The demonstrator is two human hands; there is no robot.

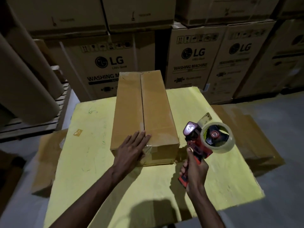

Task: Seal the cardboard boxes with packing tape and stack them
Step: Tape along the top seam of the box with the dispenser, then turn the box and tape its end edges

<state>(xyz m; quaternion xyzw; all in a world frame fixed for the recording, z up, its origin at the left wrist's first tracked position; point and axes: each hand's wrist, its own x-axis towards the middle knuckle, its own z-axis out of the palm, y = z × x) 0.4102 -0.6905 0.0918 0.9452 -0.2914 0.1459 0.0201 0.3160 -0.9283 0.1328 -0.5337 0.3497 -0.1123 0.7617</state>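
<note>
Right hand [195, 171] is gripping the handle of the red tape dispenser [209, 139], holding it just right of the box. Left hand [131, 149], fingers straight and close together, is pressing flat on the near end of the long cardboard box [158, 109], which is lying on a yellow sheet [92, 145]. Tape is showing at the near end only. The centre seam [142, 102] is apparently awaiting tape, then stacking. LG washing-machine cartons [108, 63] are standing behind.
</note>
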